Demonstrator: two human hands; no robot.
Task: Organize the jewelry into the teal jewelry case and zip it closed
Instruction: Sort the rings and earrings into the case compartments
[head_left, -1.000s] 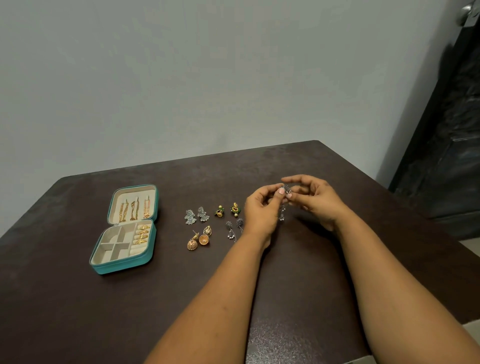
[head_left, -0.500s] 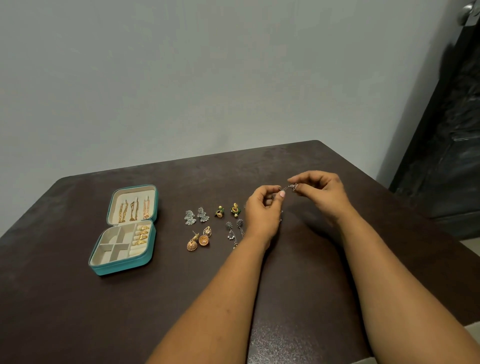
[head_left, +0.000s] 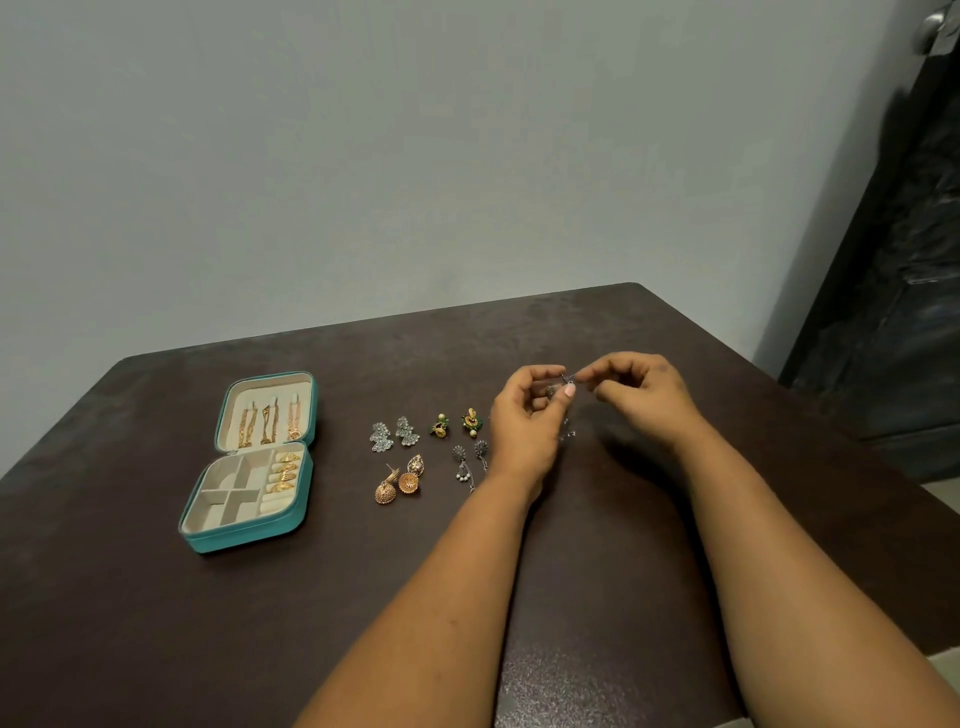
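The right hand (head_left: 641, 397) has drifted out and come back to the left hand (head_left: 527, 415), both now pinching one small silver earring (head_left: 567, 382) above the table's (head_left: 623, 571) middle, well right of the open case (head_left: 249, 462), so packing it waits.

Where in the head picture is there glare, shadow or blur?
Head view: soft glare lies on the dark brown table near the front edge; a blurred shadow falls on it under the right hand; the small silver earring pinched between both hands is too blurred for detail; the left hand is sharp.
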